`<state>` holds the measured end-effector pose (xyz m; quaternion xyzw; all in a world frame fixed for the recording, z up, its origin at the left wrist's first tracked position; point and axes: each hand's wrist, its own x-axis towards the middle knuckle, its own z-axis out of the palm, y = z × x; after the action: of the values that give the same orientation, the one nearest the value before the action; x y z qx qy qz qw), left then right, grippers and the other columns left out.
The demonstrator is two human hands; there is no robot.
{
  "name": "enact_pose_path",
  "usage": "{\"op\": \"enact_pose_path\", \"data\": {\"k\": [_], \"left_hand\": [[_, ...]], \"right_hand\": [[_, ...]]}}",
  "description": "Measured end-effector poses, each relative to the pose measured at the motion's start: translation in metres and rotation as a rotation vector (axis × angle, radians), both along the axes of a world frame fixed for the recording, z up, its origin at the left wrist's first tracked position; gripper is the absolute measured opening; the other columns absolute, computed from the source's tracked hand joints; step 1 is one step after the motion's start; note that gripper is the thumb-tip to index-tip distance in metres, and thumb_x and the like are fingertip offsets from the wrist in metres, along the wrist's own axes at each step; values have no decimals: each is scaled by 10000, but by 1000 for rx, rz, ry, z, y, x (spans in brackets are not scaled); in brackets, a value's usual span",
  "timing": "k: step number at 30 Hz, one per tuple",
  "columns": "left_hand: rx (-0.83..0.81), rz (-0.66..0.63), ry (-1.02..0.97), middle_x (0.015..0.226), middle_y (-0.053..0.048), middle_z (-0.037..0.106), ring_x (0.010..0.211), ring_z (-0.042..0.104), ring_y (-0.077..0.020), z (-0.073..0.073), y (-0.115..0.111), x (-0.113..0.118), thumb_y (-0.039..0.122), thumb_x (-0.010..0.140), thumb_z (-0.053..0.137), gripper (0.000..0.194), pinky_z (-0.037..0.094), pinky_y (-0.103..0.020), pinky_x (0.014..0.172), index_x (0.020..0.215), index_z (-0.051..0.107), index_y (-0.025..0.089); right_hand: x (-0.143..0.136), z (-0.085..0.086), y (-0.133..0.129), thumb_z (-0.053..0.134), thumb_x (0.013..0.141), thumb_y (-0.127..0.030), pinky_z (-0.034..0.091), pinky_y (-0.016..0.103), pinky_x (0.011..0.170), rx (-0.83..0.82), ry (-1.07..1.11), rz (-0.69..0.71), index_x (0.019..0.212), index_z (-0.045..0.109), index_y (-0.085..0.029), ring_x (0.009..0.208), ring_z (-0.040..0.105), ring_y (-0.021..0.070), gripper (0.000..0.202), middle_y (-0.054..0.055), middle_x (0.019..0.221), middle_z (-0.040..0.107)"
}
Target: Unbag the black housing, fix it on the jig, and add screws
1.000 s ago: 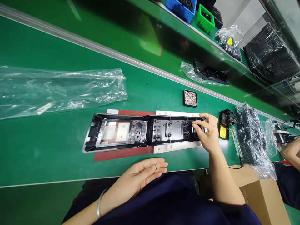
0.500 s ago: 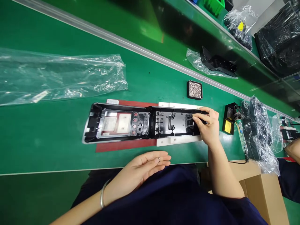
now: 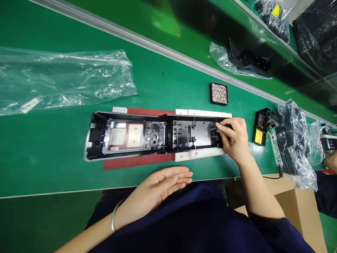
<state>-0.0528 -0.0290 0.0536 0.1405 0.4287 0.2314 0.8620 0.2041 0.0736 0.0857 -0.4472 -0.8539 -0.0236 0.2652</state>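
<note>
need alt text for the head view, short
A person's right hand pinches a small part at the right end of a long black housing on a green bench. The left hand rests open, palm up, at the near edge.

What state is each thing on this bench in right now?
Long black housing: flat on the mats, inside facing up.
Right hand: fingertips pinched on a part at the housing's right end.
Left hand: open, palm up, holding nothing.
Screw tray: full.
Clear bag: flattened, looks empty.
</note>
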Motion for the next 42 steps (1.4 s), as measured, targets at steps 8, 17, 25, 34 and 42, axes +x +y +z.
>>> {"op": "enact_pose_path", "data": {"k": [8, 17, 25, 34, 42], "left_hand": [[-25, 32, 0, 1145, -80, 710, 1103, 654, -241, 3, 0, 1, 510, 644, 841, 488, 549, -218, 910, 1026, 739, 225], [-65, 112, -91, 1198, -112, 683, 1198, 597, -286, 4, 2, 1, 441, 658, 841, 471, 524, -289, 988, 1046, 736, 194], [-74, 172, -190, 1242, -119, 660, 1256, 551, -288, 1, -1, 3, 446, 833, 672, 410, 424, -409, 1114, 1120, 702, 155], [-82, 203, -245, 1338, -70, 605, 1340, 465, -263, -2, -2, 6, 455, 863, 636, 367, 306, -420, 1195, 1115, 703, 196], [-68, 213, -267, 1296, -83, 632, 1340, 468, -262, -3, -3, 6, 369, 866, 649, 318, 322, -426, 1189, 1118, 699, 181]], "right_hand": [[-9, 10, -27, 347, 894, -9, 323, 428, 908, -31, -287, -125, 1264, 592, -88, 1149, 391, 290, 450, 118, 1219, 490], [-2, 12, -35, 466, 1013, -181, 361, 374, 974, 6, 60, -113, 1309, 509, -95, 1099, 451, 193, 311, 112, 1167, 499], [-48, 4, -93, 490, 1002, -97, 489, 200, 762, -330, 300, 177, 1084, 616, -69, 881, 531, 97, 153, 76, 958, 541], [-84, -34, -103, 510, 1016, -153, 497, 173, 791, -363, 420, 167, 1025, 603, -67, 881, 518, 83, 127, 62, 969, 529], [-83, -32, -101, 482, 1019, -160, 490, 187, 798, -421, 362, 195, 978, 590, -53, 882, 508, 91, 157, 64, 935, 515]]}}
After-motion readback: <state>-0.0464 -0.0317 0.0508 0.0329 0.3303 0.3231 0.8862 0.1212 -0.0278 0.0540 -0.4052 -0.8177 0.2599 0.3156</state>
